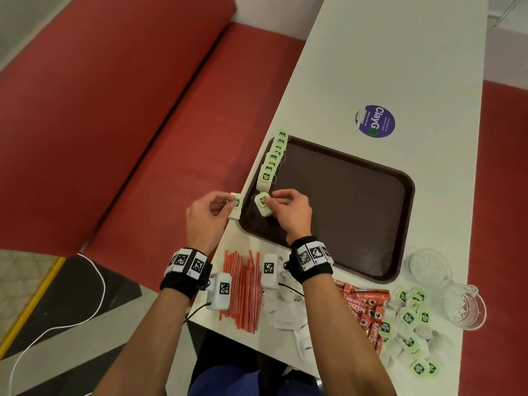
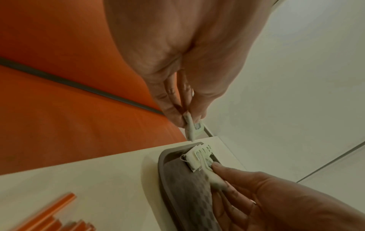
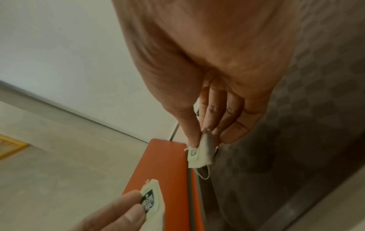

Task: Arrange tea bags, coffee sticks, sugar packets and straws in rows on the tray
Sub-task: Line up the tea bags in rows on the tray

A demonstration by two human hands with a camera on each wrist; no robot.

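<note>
A brown tray (image 1: 357, 201) lies on the white table. A row of green-tagged tea bags (image 1: 273, 160) overlaps along its left rim. My right hand (image 1: 285, 208) pinches a tea bag (image 1: 263, 204) just above the tray's near left corner, below the row's end. My left hand (image 1: 213, 212) pinches another tea bag (image 1: 235, 206) over the table edge, left of the tray. In the left wrist view that tea bag (image 2: 192, 129) hangs from the fingertips above the tray rim (image 2: 164, 165). In the right wrist view the right hand's tea bag (image 3: 199, 156) dangles with its string.
Orange straws (image 1: 244, 292) lie near the front edge. White sugar packets (image 1: 288, 312), red coffee sticks (image 1: 368, 310) and a heap of tea bags (image 1: 411, 330) sit to their right. Two glass dishes (image 1: 445, 287) stand at the right. A red bench (image 1: 128, 110) runs along the table's left.
</note>
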